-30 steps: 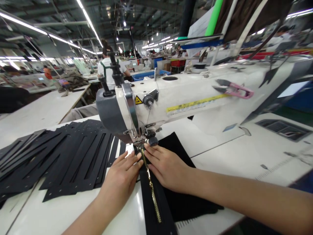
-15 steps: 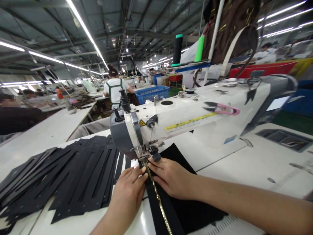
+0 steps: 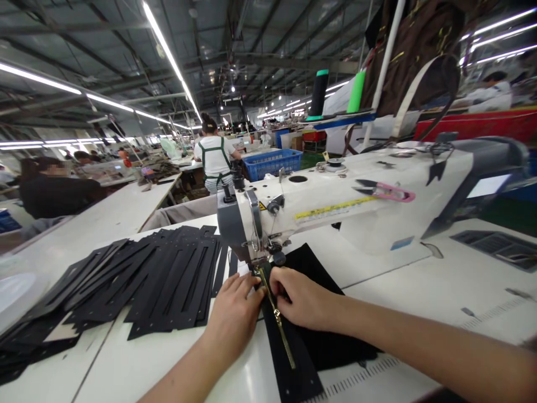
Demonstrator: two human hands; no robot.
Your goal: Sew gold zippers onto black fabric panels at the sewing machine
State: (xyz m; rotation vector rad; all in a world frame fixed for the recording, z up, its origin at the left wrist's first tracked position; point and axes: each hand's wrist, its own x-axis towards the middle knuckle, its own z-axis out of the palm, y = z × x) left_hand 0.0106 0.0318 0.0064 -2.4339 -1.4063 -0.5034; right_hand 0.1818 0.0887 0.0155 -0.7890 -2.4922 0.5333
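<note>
A gold-toothed zipper (image 3: 284,336) with a metal slider lies along a black fabric piece (image 3: 297,366), which runs under the presser foot of a white sewing machine (image 3: 335,204). My left hand (image 3: 235,308) is left of the zipper, its thumb and fingertips pressed together on the fabric edge close to the foot. Opposite it, my right hand (image 3: 308,299) has curled fingers gripping the fabric just right of the zipper. A wider black panel (image 3: 335,347) spreads beneath my right hand and forearm. The needle tip is too small to make out.
Overlapping black slotted panels (image 3: 168,285) cover the table on the left. Pink-handled thread snips (image 3: 386,190) rest on the machine arm. Thread cones (image 3: 356,92) stand behind it. Beyond are a blue basket (image 3: 272,163) and a person in a white top (image 3: 215,154).
My right hand's fingers have gone from stretched flatter to curled. The zipper's lower end now shows, the fabric having shifted toward the machine. The whole view has swung slightly left.
</note>
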